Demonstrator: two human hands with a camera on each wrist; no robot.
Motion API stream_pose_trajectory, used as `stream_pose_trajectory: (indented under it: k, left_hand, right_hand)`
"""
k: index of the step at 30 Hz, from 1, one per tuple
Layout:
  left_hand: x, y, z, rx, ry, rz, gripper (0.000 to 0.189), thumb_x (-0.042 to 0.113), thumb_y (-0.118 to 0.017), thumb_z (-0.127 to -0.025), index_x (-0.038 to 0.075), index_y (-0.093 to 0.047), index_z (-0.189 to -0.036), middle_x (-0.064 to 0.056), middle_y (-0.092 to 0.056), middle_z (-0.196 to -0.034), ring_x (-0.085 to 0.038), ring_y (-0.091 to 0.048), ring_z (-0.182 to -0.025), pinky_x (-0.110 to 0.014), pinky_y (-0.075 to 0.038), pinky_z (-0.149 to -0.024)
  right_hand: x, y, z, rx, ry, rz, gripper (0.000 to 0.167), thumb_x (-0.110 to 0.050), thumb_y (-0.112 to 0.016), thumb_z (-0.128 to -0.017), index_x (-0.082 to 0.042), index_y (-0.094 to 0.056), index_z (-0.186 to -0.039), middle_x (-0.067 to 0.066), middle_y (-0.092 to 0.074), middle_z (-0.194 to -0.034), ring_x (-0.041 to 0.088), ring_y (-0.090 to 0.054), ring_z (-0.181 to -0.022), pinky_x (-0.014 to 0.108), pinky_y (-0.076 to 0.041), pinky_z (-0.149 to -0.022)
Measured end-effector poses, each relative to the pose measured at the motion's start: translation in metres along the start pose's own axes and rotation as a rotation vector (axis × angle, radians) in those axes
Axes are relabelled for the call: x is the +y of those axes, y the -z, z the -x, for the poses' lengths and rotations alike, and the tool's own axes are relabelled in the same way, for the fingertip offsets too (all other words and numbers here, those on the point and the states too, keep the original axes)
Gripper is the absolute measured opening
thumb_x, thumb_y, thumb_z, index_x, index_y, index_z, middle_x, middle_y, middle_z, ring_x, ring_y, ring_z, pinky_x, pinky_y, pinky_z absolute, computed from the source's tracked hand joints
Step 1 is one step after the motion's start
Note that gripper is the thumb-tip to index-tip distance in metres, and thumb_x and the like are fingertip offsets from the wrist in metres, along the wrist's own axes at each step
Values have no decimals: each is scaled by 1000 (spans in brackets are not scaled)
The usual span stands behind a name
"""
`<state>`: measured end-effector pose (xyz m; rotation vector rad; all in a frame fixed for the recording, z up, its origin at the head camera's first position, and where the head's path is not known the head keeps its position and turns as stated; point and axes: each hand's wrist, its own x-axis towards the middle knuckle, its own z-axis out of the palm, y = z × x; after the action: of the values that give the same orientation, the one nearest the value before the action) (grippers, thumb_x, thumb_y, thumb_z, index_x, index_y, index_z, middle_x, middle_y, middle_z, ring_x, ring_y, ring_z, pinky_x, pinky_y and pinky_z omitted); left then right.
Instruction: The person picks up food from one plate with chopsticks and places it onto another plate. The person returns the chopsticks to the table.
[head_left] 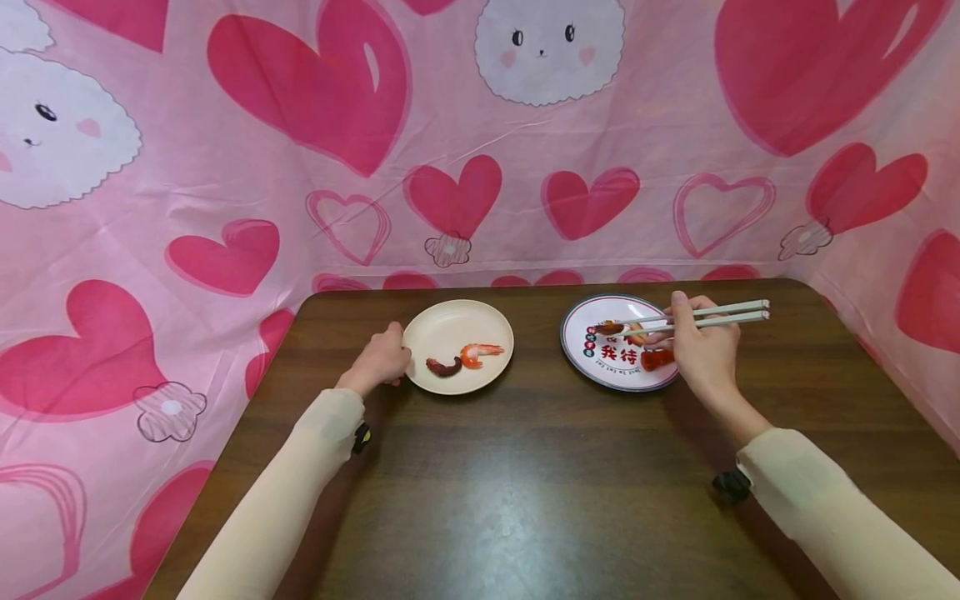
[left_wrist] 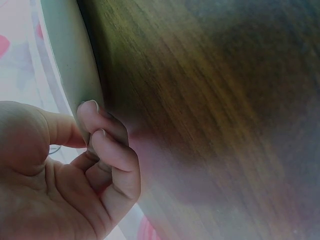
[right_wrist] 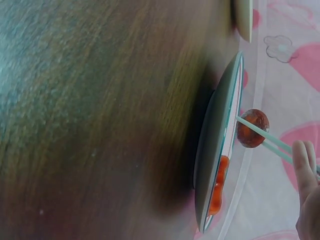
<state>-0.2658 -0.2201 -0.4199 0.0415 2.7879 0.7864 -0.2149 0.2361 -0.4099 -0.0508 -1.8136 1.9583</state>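
In the head view my left hand is at the left edge of a cream plate. The left wrist view shows its thumb and curled fingers pinching the rim. A shrimp and a dark reddish curled piece of food lie on this plate. My right hand holds pale chopsticks over a printed white plate. Between their tips is a glossy brown piece of food, apparently just above the plate. An orange-red piece lies on that plate, partly behind my hand.
Both plates stand toward the back of a brown wooden table, with a gap between them. A pink cloth with hearts hangs behind the table and along its sides. Dark wrist bands show at the sleeves.
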Motion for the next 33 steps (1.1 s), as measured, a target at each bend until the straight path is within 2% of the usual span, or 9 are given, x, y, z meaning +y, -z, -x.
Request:
stream_pose_trajectory:
  k: [7, 14, 23, 30, 33]
  left_hand:
    - [0, 1, 0, 0, 0, -1, 29, 11, -44, -106, -6, -41, -130, -18, -61, -84, -23, -61, -56, -35, -51, -59]
    - [1, 1, 1, 1, -5, -1, 28, 11, -44, -106, -6, -41, -128, -18, -62, -83, -23, -61, -55, -35, -51, -59]
    - [0, 1, 0, -4, -7, 4, 30, 11, -44, -106, -6, -41, -130, -18, -62, -84, -24, -62, -56, -35, -51, -60]
    - [0, 1, 0, -3, -5, 7, 30, 11, -44, -106, -6, -41, -131, -18, -62, -85, -24, -61, -56, -35, -51, -61]
    - [0, 1, 0, -4, -6, 7, 30, 11, -44, -106, -6, -41, -131, -18, -62, -85, -24, -62, -56, -35, -51, -60]
  right_hand:
    - [-6, -3, 3, -12, 8, -10, 50, -31, -69, -102, 18, -57, -100, 18, -70, -70, 20, -72, -53, 33, -57, -51]
    - [-10, -5, 5, -17, 18, 18, 43, -30, -69, -103, 11, -61, -97, 14, -71, -70, 20, -73, -54, 33, -57, -51]
    - [-12, -6, 7, -40, 19, 21, 50, -31, -67, -104, 17, -57, -101, 17, -70, -69, 21, -74, -56, 33, -57, -50]
    - [-15, -9, 8, -70, 2, 11, 40, -29, -65, -105, 10, -58, -100, 11, -74, -74, 20, -74, -58, 32, -58, -55]
    - [-17, -13, 9, -79, 11, 9, 41, -28, -64, -106, 12, -57, -102, 11, -74, -74, 19, -74, -58, 31, -59, -56]
